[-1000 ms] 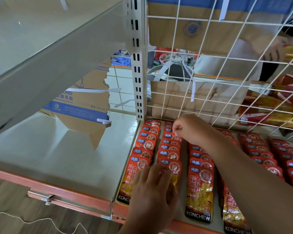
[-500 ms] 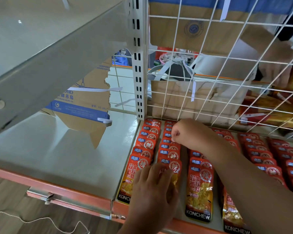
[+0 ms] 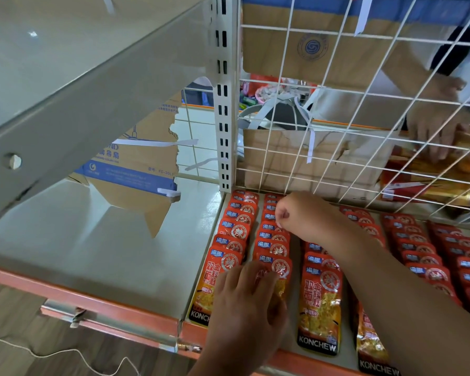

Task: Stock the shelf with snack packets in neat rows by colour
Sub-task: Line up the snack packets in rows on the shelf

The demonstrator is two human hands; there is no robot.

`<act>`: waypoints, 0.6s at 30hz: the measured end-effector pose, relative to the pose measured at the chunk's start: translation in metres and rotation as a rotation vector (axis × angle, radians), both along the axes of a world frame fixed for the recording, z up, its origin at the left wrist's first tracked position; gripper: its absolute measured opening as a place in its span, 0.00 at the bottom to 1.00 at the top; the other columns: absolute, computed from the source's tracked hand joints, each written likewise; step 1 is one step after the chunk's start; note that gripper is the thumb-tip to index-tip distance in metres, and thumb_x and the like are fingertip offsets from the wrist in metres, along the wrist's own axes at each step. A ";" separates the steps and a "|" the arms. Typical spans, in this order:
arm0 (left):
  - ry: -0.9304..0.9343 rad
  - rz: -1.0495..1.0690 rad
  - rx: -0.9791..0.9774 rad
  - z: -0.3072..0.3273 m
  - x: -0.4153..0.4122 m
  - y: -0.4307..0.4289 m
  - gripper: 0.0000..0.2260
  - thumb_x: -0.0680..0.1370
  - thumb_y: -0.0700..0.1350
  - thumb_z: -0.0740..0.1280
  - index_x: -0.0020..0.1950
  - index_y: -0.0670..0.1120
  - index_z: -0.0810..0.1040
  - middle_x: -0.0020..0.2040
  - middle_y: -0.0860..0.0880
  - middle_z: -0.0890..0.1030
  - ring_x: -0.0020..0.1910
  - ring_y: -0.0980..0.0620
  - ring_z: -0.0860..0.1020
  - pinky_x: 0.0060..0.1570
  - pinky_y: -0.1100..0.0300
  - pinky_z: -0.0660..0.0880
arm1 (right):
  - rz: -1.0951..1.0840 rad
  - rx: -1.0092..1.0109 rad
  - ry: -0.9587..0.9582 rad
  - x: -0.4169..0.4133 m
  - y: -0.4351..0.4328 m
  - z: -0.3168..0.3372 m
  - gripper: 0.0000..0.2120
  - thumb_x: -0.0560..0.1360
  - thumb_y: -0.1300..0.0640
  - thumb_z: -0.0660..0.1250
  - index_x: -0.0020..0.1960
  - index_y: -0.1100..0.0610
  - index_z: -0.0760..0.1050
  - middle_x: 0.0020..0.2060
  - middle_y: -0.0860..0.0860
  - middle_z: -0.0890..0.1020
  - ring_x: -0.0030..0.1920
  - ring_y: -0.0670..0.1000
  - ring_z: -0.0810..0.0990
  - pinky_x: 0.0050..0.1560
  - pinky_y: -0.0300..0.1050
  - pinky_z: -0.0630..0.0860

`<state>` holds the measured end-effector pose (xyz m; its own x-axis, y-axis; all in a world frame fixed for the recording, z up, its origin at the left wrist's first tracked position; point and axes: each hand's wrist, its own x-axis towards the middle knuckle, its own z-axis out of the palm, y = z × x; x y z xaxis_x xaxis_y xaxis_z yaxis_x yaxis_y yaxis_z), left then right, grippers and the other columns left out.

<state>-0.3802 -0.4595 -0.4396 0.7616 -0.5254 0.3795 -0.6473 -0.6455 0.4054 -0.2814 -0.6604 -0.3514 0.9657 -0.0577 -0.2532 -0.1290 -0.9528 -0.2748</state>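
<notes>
Head view. Pale metal shelf with an orange front edge fills the lower frame. A white wire grid forms its back at upper right, fixed to a slotted upright post.

- Snack packets: all red, marked KONCHEW, lying flat on the right half of the shelf. They sit in several front-to-back rows, each packet overlapping the one behind. Left half of the shelf carries no packets.
- Left hand: lower centre, fingers straight and spread, palm down on the front packet of the second row from the left. It grips nothing.
- Right hand: mid-frame, at the back of the second and third rows and close to the grid. Fingers are curled in with the thumb against the forefinger. Cannot tell whether a packet edge is pinched.
- Cardboard boxes: behind the grid, upper centre; contents not visible. A torn box stands behind the shelf at left.
- Second person's hand: right edge, beyond the grid, resting on orange-red packets there.
</notes>
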 end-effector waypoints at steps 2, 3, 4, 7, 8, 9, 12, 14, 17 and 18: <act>-0.001 0.000 0.000 0.000 0.000 0.000 0.20 0.74 0.59 0.74 0.63 0.53 0.77 0.62 0.54 0.77 0.61 0.55 0.74 0.60 0.57 0.68 | 0.008 0.001 0.022 -0.002 0.001 0.002 0.07 0.79 0.55 0.67 0.46 0.51 0.84 0.43 0.47 0.84 0.43 0.46 0.82 0.49 0.44 0.80; -0.002 0.000 0.002 0.001 0.000 0.000 0.21 0.74 0.59 0.74 0.63 0.53 0.76 0.62 0.54 0.77 0.61 0.55 0.74 0.60 0.57 0.67 | 0.014 -0.005 0.038 -0.003 0.002 0.003 0.07 0.79 0.55 0.67 0.47 0.52 0.84 0.44 0.47 0.84 0.44 0.47 0.82 0.48 0.43 0.80; -0.003 0.001 0.003 0.001 0.000 0.000 0.21 0.74 0.59 0.74 0.63 0.53 0.76 0.62 0.54 0.77 0.61 0.55 0.74 0.60 0.57 0.67 | 0.017 -0.013 0.052 -0.004 0.003 0.003 0.07 0.79 0.53 0.67 0.49 0.52 0.84 0.45 0.47 0.84 0.44 0.47 0.82 0.48 0.42 0.79; -0.007 0.003 -0.003 0.001 0.000 0.000 0.20 0.73 0.58 0.74 0.62 0.53 0.77 0.62 0.54 0.77 0.61 0.55 0.74 0.60 0.57 0.67 | 0.009 -0.032 0.086 -0.006 0.007 0.002 0.09 0.80 0.51 0.67 0.51 0.53 0.84 0.48 0.48 0.84 0.47 0.49 0.82 0.52 0.43 0.79; -0.008 0.004 -0.006 0.001 0.000 0.000 0.20 0.73 0.58 0.74 0.62 0.53 0.77 0.62 0.54 0.77 0.61 0.54 0.74 0.60 0.57 0.67 | 0.006 -0.041 0.096 -0.007 0.008 0.002 0.09 0.80 0.51 0.67 0.51 0.54 0.84 0.48 0.49 0.84 0.48 0.49 0.82 0.53 0.45 0.79; -0.008 0.004 -0.007 0.001 0.000 0.000 0.20 0.73 0.58 0.74 0.62 0.53 0.77 0.62 0.54 0.78 0.61 0.54 0.74 0.61 0.57 0.68 | 0.006 -0.049 0.104 -0.007 0.009 0.004 0.09 0.80 0.51 0.67 0.51 0.54 0.84 0.48 0.49 0.84 0.48 0.49 0.82 0.54 0.46 0.79; -0.006 0.007 -0.004 0.000 0.000 0.000 0.21 0.73 0.58 0.74 0.63 0.53 0.77 0.62 0.54 0.78 0.61 0.54 0.74 0.60 0.57 0.68 | 0.010 -0.059 0.160 -0.004 0.013 0.011 0.09 0.80 0.55 0.66 0.53 0.56 0.84 0.50 0.51 0.84 0.50 0.50 0.83 0.57 0.47 0.79; -0.009 0.010 -0.014 -0.001 0.000 0.000 0.21 0.74 0.58 0.74 0.62 0.53 0.77 0.62 0.53 0.78 0.61 0.54 0.75 0.60 0.57 0.68 | 0.023 -0.072 0.202 -0.006 0.012 0.013 0.09 0.80 0.56 0.65 0.54 0.56 0.83 0.50 0.50 0.83 0.52 0.52 0.82 0.57 0.48 0.79; -0.019 0.008 -0.017 -0.001 -0.001 0.000 0.20 0.74 0.59 0.74 0.62 0.52 0.77 0.62 0.53 0.78 0.61 0.54 0.75 0.60 0.57 0.67 | 0.018 -0.063 0.114 -0.009 0.010 0.013 0.08 0.78 0.55 0.64 0.50 0.53 0.82 0.45 0.49 0.82 0.50 0.53 0.82 0.51 0.48 0.79; -0.019 0.008 -0.016 -0.001 -0.001 0.000 0.20 0.74 0.59 0.73 0.62 0.52 0.77 0.61 0.53 0.78 0.61 0.54 0.75 0.60 0.57 0.67 | 0.028 -0.071 0.143 -0.008 0.011 0.016 0.08 0.78 0.55 0.64 0.51 0.53 0.82 0.46 0.49 0.82 0.51 0.53 0.82 0.52 0.48 0.79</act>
<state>-0.3808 -0.4590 -0.4406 0.7579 -0.5135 0.4024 -0.6503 -0.6440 0.4029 -0.2896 -0.6493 -0.3359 0.9215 -0.0538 -0.3847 -0.1351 -0.9729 -0.1876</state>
